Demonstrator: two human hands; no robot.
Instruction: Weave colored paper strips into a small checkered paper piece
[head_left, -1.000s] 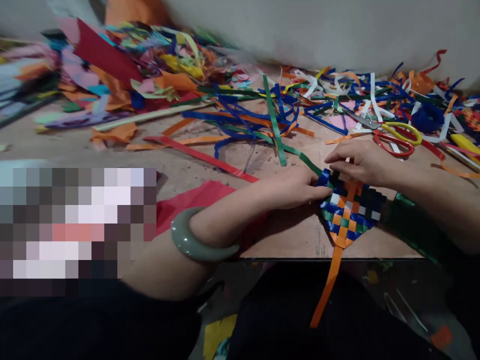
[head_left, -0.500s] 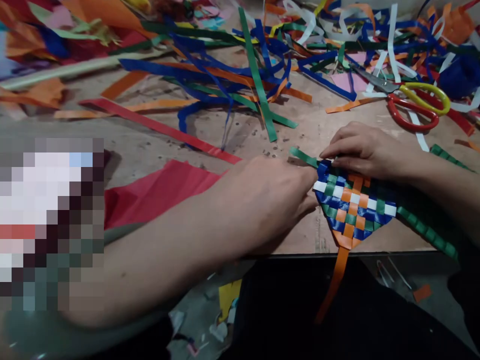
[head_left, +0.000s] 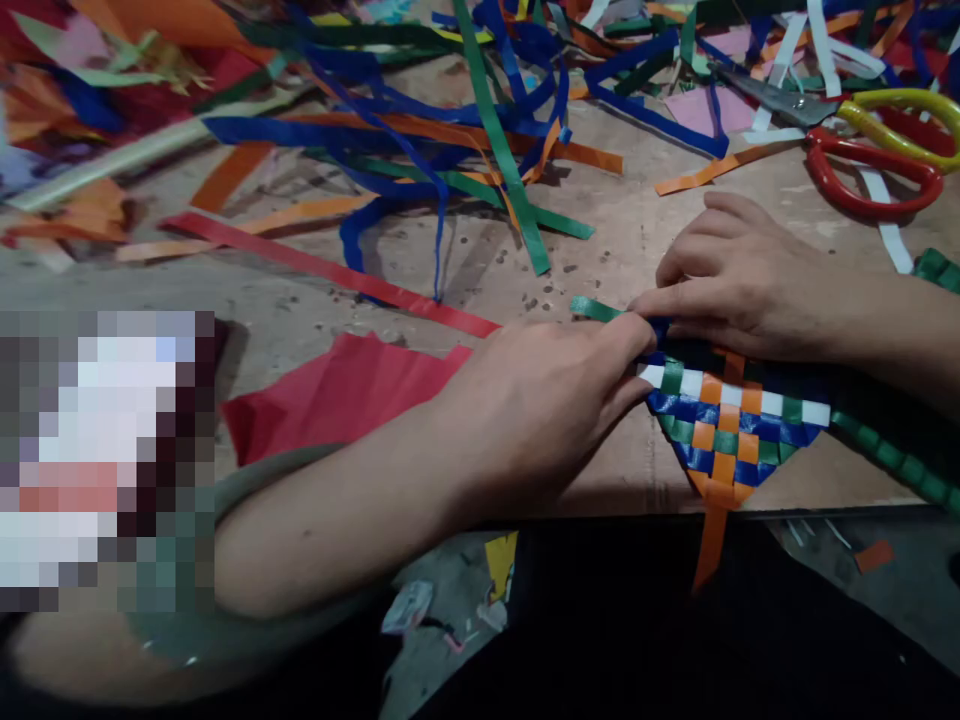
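A woven paper piece (head_left: 726, 418) in blue, green, orange and white lies at the table's front edge, narrowing to a point with an orange tail (head_left: 709, 548) hanging over. My left hand (head_left: 562, 390) is closed in a pinch on its upper left corner. My right hand (head_left: 739, 275) presses its thumb and index finger at the same blue corner, fingers curled, partly covering the top rows. A short green strip end (head_left: 596, 308) sticks out left behind the left fingertips. From the right corner runs a folded green paper band (head_left: 889, 450).
Red and yellow-handled scissors (head_left: 874, 195) lie at the right, beyond my right hand. Loose blue, green, orange and white paper strips (head_left: 495, 120) are heaped across the back. A red strip (head_left: 330, 265) and a crumpled red sheet (head_left: 345, 395) lie left. A pixelated patch covers the far left.
The view has shifted a little, so the scissors and woven piece appear farther right. My left fingertips have moved up and over the corner, meeting the right hand's fingers.
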